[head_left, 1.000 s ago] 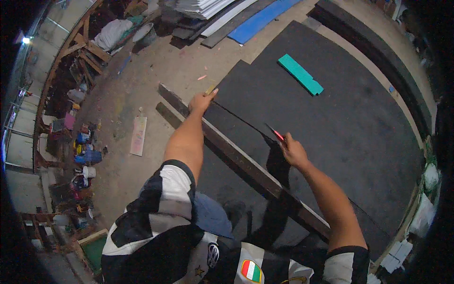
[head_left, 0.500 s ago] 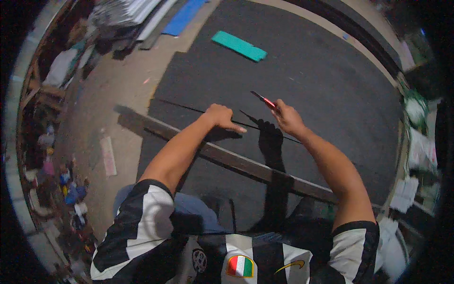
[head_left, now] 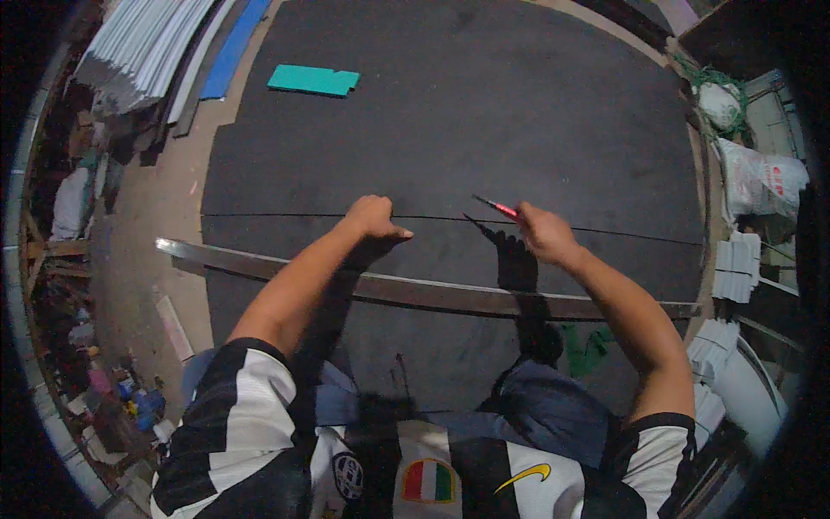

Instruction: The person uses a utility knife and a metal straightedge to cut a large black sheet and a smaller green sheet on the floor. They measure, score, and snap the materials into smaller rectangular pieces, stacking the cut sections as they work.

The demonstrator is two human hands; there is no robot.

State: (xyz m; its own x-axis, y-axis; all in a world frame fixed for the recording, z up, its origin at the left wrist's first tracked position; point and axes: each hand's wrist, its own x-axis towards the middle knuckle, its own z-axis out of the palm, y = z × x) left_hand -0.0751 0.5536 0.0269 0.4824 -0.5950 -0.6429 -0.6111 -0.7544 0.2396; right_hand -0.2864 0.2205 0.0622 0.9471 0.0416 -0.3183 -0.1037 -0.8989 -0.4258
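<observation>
A wide dark grey sheet [head_left: 432, 130] lies in front of me, crossed from side to side by a thin dark line [head_left: 285, 214]. My left hand [head_left: 372, 216] is down on the sheet at this line. Its fingers are curled with their tips hidden, and the thumb is stretched out to the right. In my right hand [head_left: 545, 233] is a red utility knife [head_left: 506, 210], its dark blade pointing up and left. A shadow beneath it shows the blade held above the sheet. A long metal bar [head_left: 432, 292] lies across the sheet on my side of the line, under both forearms.
A teal strip [head_left: 313, 80] lies on the sheet's far left. Beyond the left edge are a blue strip [head_left: 235, 48] and a stack of white strips [head_left: 147, 52]. A white sack [head_left: 761, 177] and white bundles [head_left: 737, 266] stand at right. Small clutter [head_left: 130, 398] fills the lower left.
The view has turned, so the line looks more level and the teal strip sits further left. The knife has come down closer to the sheet. My left hand stays at the line.
</observation>
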